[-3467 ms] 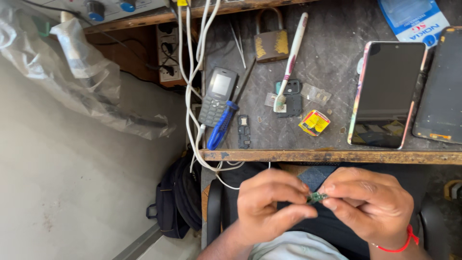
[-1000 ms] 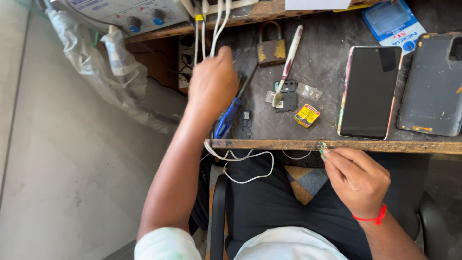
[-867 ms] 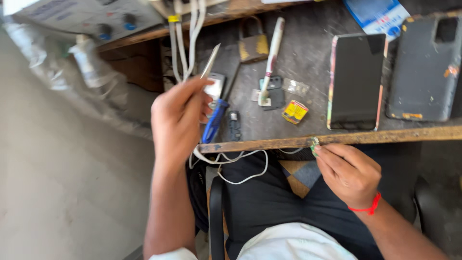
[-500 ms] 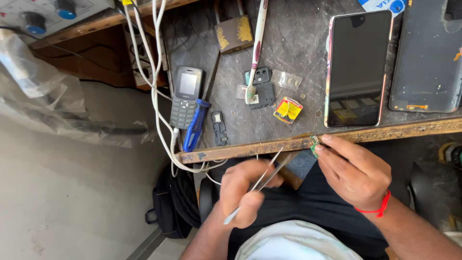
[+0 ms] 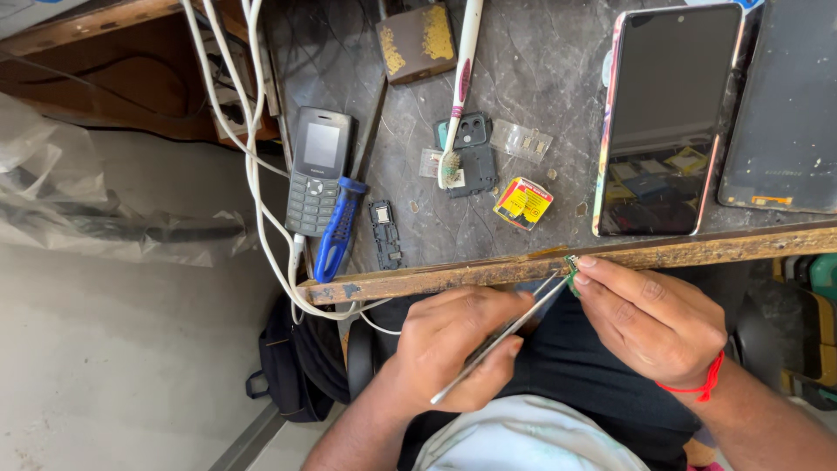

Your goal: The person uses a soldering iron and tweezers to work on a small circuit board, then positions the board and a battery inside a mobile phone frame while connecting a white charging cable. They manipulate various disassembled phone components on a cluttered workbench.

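Head view: the right hand (image 5: 649,318) pinches a tiny green component (image 5: 572,266) between thumb and fingertips, just under the wooden front edge of the surface (image 5: 488,272). The left hand (image 5: 453,349) is closed around slim metal tweezers (image 5: 497,336), whose tips reach up to the component, touching it or nearly so. The piece looks very light, stiff and fragile, easily dropped; best held by its edges, as here. Beyond the fingers, on the surface, lie a keypad phone (image 5: 316,167), a blue-handled screwdriver (image 5: 336,228), a toothbrush (image 5: 458,87) and a smartphone (image 5: 663,118).
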